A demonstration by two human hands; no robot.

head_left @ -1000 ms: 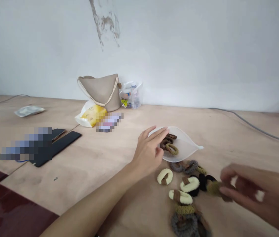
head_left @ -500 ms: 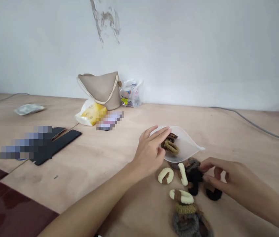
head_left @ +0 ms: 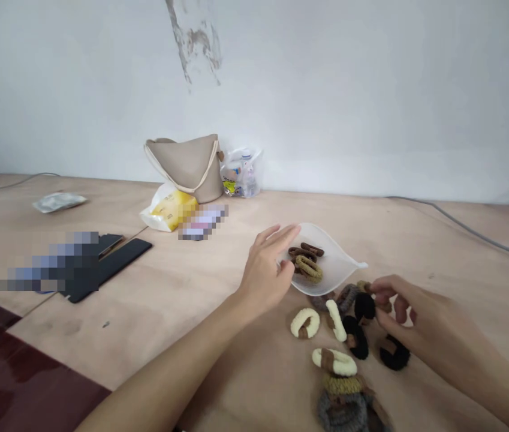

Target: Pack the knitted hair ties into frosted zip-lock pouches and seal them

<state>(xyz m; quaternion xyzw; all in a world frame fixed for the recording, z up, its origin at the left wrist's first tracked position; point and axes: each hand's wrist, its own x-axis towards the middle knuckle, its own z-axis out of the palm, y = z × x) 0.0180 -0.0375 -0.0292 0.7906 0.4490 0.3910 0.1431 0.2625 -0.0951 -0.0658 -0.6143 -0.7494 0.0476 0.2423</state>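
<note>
My left hand (head_left: 265, 273) is at the left side of a frosted plastic bag (head_left: 337, 255), its fingers along the rim and its thumb at the mouth, holding it open. Inside the bag lie brown hair ties (head_left: 312, 249) and an olive hair tie (head_left: 309, 269). My right hand (head_left: 409, 309) pinches a black hair tie (head_left: 364, 307) at its right edge, just in front of the bag. Around it lie a second black hair tie (head_left: 357, 339), a third black hair tie (head_left: 394, 353), cream hair ties (head_left: 335, 362) and grey hair ties (head_left: 342, 413).
Farther back by the wall stand a beige handbag (head_left: 186, 162), a yellow tissue pack (head_left: 171, 210) and a clear bag with a bottle (head_left: 243, 173). Dark flat objects (head_left: 113, 270) lie on the left. A grey cable (head_left: 470, 228) runs along the right.
My right hand has drawn one black hair tie slightly away from the other beneath it. My left hand has shifted a little left, showing more of the ties in the bag.
</note>
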